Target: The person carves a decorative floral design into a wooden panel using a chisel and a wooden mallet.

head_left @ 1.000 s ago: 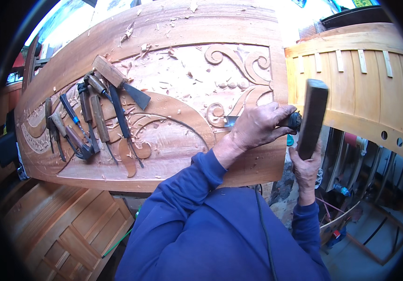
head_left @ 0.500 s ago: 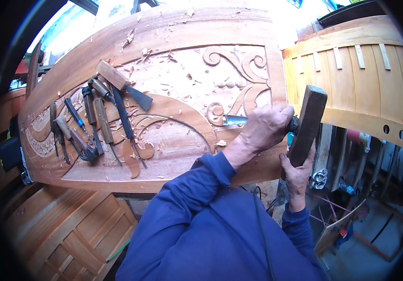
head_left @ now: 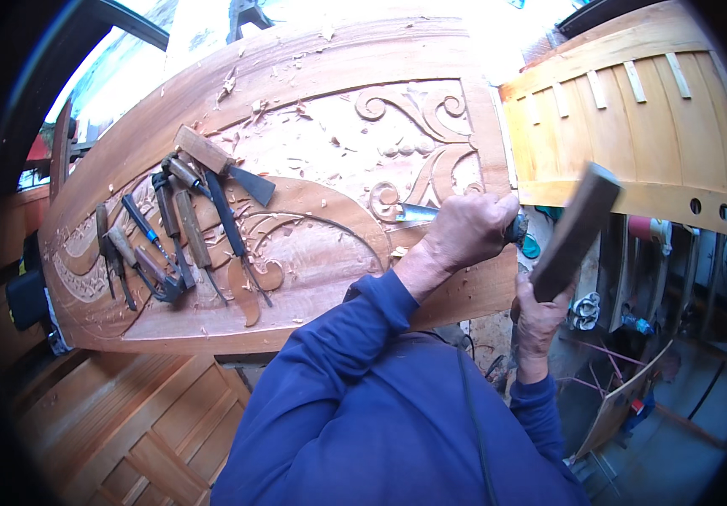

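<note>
Big arched reddish-brown wood panel w/ carved scrollwork (head_left: 313,160) fills the middle, tilted, its long lower edge running from lower left up to the right. Near the panel's left end, a row of wood-handled chisels and gouges (head_left: 173,244) lies spread on the carved face, handles mostly twd the upper edge, blades twd the lower edge; a wide flat chisel w/ pale wooden handle (head_left: 221,164) lies across the top of that row. Pale wood chips (head_left: 283,126) are scattered over the relief above the tools. Twd the panel's right end, by the spiral scroll, left hand (head_left: 469,229) is clenched around a steel-bladed carving chisel (head_left: 416,212); blade tip touches the carving just beside the small spiral, handle hidden in the fist. Just off the panel's right edge, right hand (head_left: 540,308) grips the lower end of a dark rectangular wooden mallet (head_left: 574,229), fingers wrapped tight, mallet head raised and tilted up-right, near the chisel's butt end but apart from it. Both arms in blue sleeves (head_left: 355,379). Further right, a pale slatted curved wooden piece (head_left: 650,110) stands beside the panel.
</note>
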A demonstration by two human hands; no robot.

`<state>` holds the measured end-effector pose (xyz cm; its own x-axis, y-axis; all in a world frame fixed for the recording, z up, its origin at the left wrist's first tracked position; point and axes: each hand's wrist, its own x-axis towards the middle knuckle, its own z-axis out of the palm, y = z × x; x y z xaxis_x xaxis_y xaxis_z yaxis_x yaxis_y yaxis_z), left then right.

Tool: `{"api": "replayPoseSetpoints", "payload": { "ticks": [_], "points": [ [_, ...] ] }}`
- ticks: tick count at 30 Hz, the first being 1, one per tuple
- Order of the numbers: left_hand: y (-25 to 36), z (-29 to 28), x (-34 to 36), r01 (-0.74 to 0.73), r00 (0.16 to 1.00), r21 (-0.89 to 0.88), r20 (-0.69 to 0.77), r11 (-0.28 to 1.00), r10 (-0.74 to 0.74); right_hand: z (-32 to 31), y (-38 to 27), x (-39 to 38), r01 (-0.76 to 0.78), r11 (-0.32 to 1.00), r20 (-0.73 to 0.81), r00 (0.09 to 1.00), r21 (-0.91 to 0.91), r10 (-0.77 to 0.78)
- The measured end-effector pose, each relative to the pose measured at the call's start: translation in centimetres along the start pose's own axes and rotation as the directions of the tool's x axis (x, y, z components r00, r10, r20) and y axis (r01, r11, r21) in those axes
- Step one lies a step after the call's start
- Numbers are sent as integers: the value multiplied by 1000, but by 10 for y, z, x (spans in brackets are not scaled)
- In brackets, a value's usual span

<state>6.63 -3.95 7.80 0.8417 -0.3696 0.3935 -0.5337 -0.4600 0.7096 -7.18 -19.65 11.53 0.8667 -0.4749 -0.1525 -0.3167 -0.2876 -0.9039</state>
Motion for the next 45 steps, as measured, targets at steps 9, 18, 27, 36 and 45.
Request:
{"api": "replayPoseSetpoints", "payload": {
  "ticks": [9, 18, 27, 36, 45],
  "points": [
    [1, -15, -11, -83, 995, -119, 47, 989, 89, 18, 15, -46, 108, 977, -19, 993, -183, -113],
    [-2, -30, -19, -143, 970, -166, 170, 976, 172, 34, 36, -76, 157, 946, -182, 960, -283, -214],
    [-5, -46, -24, -211, 931, -196, 258, 958, 258, 61, 51, -103, 131, 974, -270, 946, -185, -179],
    [-15, -54, -34, -309, 883, -324, 251, 894, 396, 69, 64, -112, 310, 887, -256, 878, -342, -405],
    [-21, -82, -36, -317, 818, -418, 334, 852, 468, 70, 42, -110, 591, 600, -94, 665, -539, -741]
  ]
}}
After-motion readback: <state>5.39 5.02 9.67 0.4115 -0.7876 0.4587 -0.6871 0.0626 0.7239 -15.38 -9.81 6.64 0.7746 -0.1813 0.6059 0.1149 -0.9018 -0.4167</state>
